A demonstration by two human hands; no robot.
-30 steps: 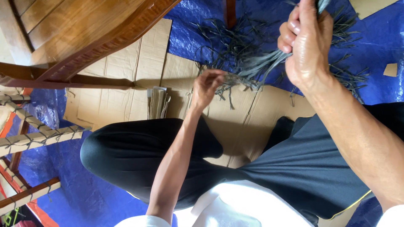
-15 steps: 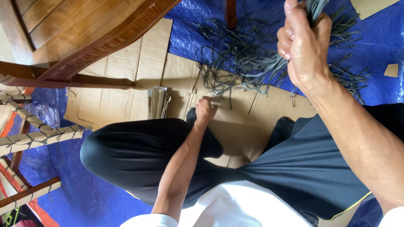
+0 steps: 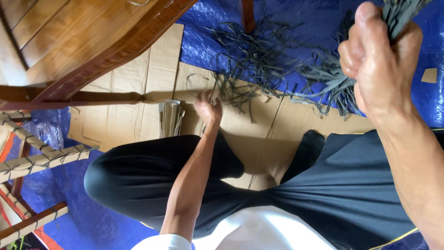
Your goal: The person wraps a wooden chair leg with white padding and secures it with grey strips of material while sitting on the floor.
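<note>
Sorting and gathering, by the look of it. Clenches the right hand (image 3: pixel 379 69) into a fist around a bundle of dark grey strips (image 3: pixel 330 78), held up close to the camera at the right, with the loose ends fanning out and down toward the floor. Reaches the left hand (image 3: pixel 207 109) low to the cardboard sheet (image 3: pixel 125 115), at the near edge of the loose pile of strips (image 3: pixel 249 55), fingers curled and blurred. Cannot tell whether anything is pinched there or merely touched.

Judging from this, sits midway through collecting: much of the pile lies scattered and tangled, well apart from the bundle. Calls next, probably, for a fine pinch on a single strip at the pile's edge, drawn free without dragging its neighbours, and for a firm fist on the bundle meanwhile so that no ends slip out.

Works on the floor, seated, with knees in black trousers (image 3: pixel 138 171) spread over flattened cardboard laid on a blue tarpaulin (image 3: pixel 430 97). Shows a small stack of folded cardboard pieces (image 3: pixel 170 118) just beside the left hand, and a cardboard scrap (image 3: pixel 429 75) on the tarpaulin at the far right. Has a varnished wooden chair (image 3: pixel 69 41) overhead at the upper left, and a wooden frame wound with pale lashing (image 3: pixel 37 159) at the left edge.
</note>
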